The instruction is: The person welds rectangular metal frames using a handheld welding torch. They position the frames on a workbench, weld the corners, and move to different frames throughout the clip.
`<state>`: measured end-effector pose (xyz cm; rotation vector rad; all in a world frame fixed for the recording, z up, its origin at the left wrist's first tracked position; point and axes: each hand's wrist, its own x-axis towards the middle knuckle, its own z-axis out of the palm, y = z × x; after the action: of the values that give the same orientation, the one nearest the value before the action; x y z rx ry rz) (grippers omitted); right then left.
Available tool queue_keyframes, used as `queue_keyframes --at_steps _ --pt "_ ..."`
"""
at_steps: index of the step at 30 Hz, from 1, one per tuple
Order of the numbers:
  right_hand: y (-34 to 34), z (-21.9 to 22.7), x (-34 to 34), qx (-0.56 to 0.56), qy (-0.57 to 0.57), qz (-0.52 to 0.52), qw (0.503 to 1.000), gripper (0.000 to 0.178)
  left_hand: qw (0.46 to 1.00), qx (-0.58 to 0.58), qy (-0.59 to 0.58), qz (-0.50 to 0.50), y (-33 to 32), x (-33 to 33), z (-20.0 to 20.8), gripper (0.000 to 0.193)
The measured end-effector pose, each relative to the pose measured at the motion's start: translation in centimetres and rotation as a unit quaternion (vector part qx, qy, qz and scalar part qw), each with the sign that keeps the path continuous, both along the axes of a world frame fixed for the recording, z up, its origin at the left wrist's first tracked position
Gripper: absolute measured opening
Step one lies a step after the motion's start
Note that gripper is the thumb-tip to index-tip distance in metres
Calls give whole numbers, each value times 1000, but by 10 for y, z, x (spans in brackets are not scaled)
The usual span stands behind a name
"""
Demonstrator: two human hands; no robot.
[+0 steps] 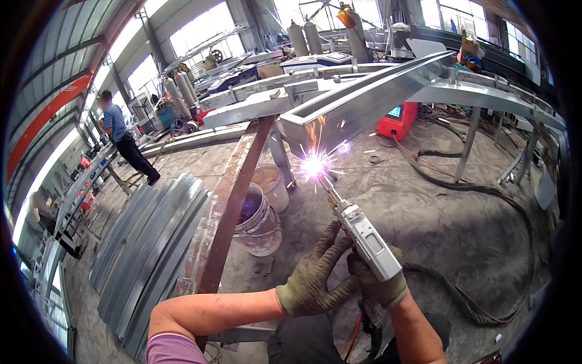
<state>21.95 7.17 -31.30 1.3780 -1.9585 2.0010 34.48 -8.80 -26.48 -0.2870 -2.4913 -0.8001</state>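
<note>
Sparks (314, 166) burst at the lower part of the near end of a silvery metal frame (370, 112) on a workshop floor (448, 224). From where I stand, the frame lies across a pale metal beam (242, 111), its near end jutting past the beam's near edge. The step in hand looks like welding; the next move, I judge, calls for a steady torch tip, guided evenly along the metal. The worker's right hand (388, 285) wraps the rear of the pale welding torch (371, 242), fingers curled around its underside. The left hand (309, 282) is half open, fingers loosely spread toward the torch body and the right hand; whether its fingertips press on either, I cannot tell. Both hands wear dark green gloves. Two buckets (260, 230) stand left of the torch, beside a rusty beam (239, 185).
</note>
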Motion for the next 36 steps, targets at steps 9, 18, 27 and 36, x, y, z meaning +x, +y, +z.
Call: queue_keyframes --at_steps 9,18,27,36 --pt "12 6 -2 19 169 -42 985 21 992 -13 103 71 -14 0 26 49" --pt "-1 -14 6 66 252 -60 964 24 990 18 67 125 -22 -11 43 16" --pt "-6 -11 5 67 265 -55 960 26 986 -67 99 112 -30 -10 47 10" --pt "-5 0 2 58 246 -43 967 25 983 -65 129 110 -27 -10 51 18"
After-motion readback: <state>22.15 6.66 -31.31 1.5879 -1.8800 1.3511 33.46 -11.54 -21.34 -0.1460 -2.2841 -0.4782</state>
